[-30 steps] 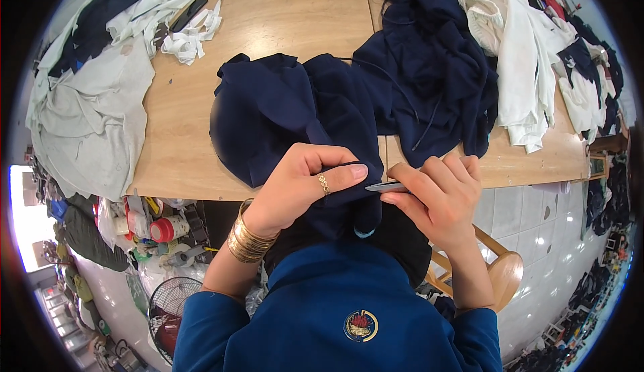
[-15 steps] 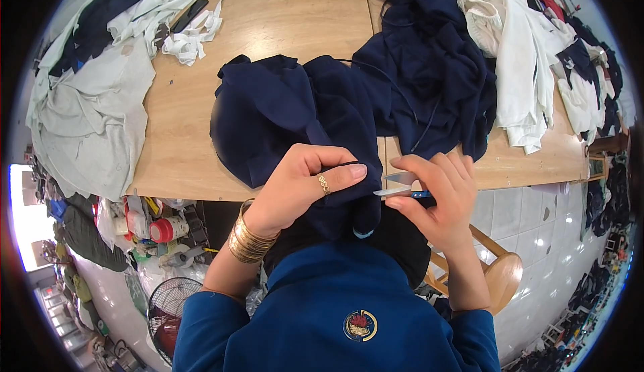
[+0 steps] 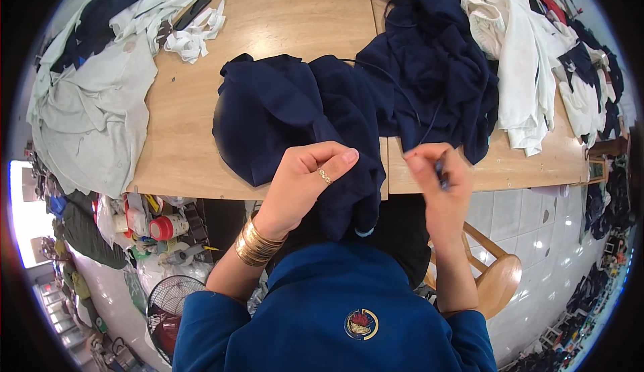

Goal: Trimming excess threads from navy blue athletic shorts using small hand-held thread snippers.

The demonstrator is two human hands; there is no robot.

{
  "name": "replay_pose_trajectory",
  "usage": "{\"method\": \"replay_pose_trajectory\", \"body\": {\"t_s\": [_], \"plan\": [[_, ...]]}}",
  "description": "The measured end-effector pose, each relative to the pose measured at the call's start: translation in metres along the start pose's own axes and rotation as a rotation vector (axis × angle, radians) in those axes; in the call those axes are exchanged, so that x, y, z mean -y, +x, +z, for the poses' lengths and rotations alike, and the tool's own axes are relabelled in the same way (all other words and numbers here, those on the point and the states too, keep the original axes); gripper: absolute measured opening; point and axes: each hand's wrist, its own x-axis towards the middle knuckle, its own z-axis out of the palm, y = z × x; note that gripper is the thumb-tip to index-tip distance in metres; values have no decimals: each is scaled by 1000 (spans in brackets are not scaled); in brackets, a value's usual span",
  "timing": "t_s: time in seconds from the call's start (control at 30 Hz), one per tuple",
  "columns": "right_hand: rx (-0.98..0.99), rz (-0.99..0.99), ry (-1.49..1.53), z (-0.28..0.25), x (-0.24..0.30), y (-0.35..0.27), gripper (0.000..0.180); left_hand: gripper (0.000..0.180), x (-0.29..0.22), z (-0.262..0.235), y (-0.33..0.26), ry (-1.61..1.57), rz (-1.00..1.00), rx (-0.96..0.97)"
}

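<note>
At the far left of the table [image 3: 282,30] we see pale grey-white cloth [image 3: 94,117] and white scraps [image 3: 194,33], well apart from our work. Our left hand [image 3: 305,184] pinches a fold of the navy garment [image 3: 288,114] closed between thumb and fingers, likely to hold it taut at the near table edge. Just right, our right hand [image 3: 436,184] is closed around a small dark tool [image 3: 441,171], raised beside the fold. Beyond lie another navy heap [image 3: 429,63] and white clothes [image 3: 523,57]; a thin dark cord trails between, nothing blocking us.
</note>
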Motion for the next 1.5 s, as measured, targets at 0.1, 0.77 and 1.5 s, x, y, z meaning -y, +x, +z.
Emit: {"method": "replay_pose_trajectory", "body": {"t_s": [0.1, 0.77, 1.5], "plan": [[61, 25, -151, 3, 5, -6, 11, 21, -7, 5, -3, -125, -28, -12], [86, -563, -936, -8, 15, -6, 32, 19, -17, 14, -10, -207, -30, -10], [25, -303, -659, -11, 12, -10, 24, 37, -13, 12, -12, -226, 53, -45]]}}
